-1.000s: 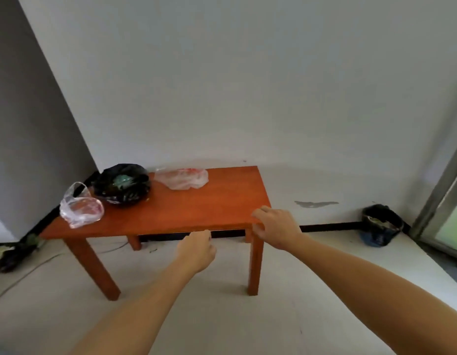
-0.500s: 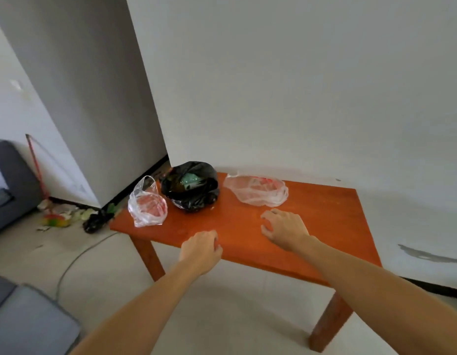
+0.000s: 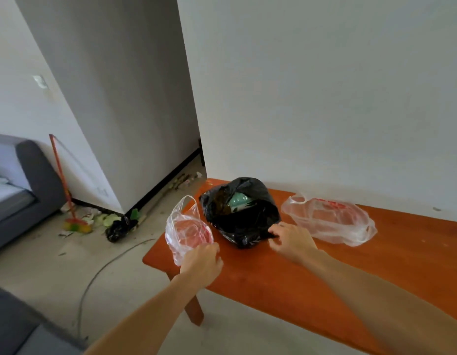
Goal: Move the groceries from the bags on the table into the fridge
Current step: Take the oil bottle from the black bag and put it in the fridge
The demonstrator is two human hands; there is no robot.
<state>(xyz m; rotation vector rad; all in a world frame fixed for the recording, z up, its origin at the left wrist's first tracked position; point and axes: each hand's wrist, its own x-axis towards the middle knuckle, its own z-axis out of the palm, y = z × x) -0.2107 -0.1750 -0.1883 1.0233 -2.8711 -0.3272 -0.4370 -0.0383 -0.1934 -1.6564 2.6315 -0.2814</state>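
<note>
Now the black bag (image 3: 241, 216) sits on the table (image 3: 376, 265) near its far left corner, close to the wall, its mouth gaping upward with a pale green thing (image 3: 239, 199) showing inside; what else it holds is too dark to tell. My right hand (image 3: 292, 240) is at the black bag's near right edge, thumb and fingertips curled in and pinching a fold of the black plastic, my wrist low over the tabletop. Just left of the black bag, touching it or nearly so, stands a small bag (image 3: 186, 229) of clear plastic with red print, one handle loop sticking up. My left hand (image 3: 201, 265) is at that small bag's near lower side, knuckles toward me and fingers curled against the plastic; whether they have closed on it I cannot tell, since the back of the hand hides them. Right of the black bag, a little apart from it, a flat bag (image 3: 330, 219) of clear plastic with red print lies slumped on its side. Farther left of the black bag, down on the floor, lie a small dark sack (image 3: 120, 228), scattered scraps, a broom (image 3: 68, 201) leaning on the wall, and a cable (image 3: 107, 265); beyond those, a grey sofa (image 3: 30, 180).
</note>
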